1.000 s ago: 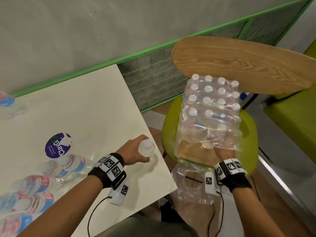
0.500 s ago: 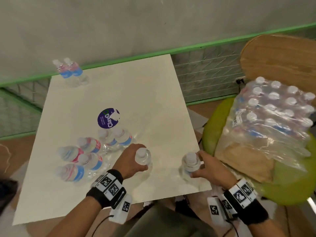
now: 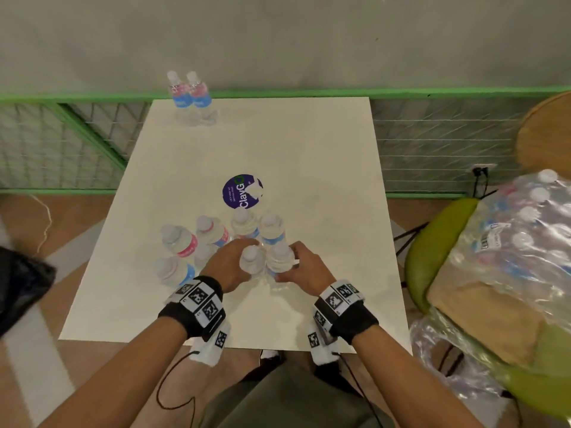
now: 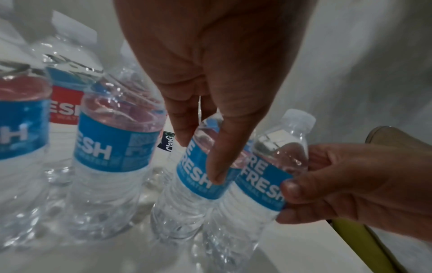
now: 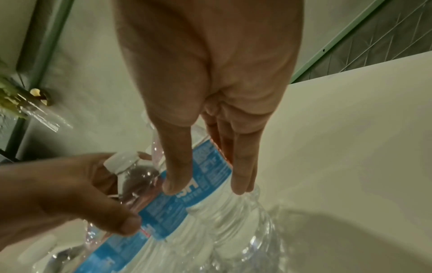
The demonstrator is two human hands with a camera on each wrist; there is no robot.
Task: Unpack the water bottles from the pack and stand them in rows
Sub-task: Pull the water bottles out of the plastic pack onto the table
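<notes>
Two clear water bottles with blue labels stand side by side on the white table [image 3: 324, 180], just in front of a cluster of several upright bottles [image 3: 213, 231]. My left hand [image 3: 230, 264] grips the left bottle [image 3: 251, 262] around its shoulder and label [image 4: 198, 182]. My right hand [image 3: 298, 268] grips the right bottle [image 3: 279, 257] the same way [image 5: 210, 175]. The two held bottles touch each other. The shrink-wrapped pack [image 3: 522, 239], with several bottles in it, lies on the green chair at the right.
Two more bottles [image 3: 189, 97] stand together at the table's far edge. A purple round sticker [image 3: 241, 193] marks the table's middle. Loose plastic wrap [image 3: 448, 359] hangs by the chair [image 3: 432, 251]. A green-framed mesh fence [image 3: 432, 143] runs behind, and a dark bag [image 3: 21, 288] lies left.
My right hand left the pack holding a bottle and brought it to the table. Both hands then slid their bottles left, up against the cluster and each other.
</notes>
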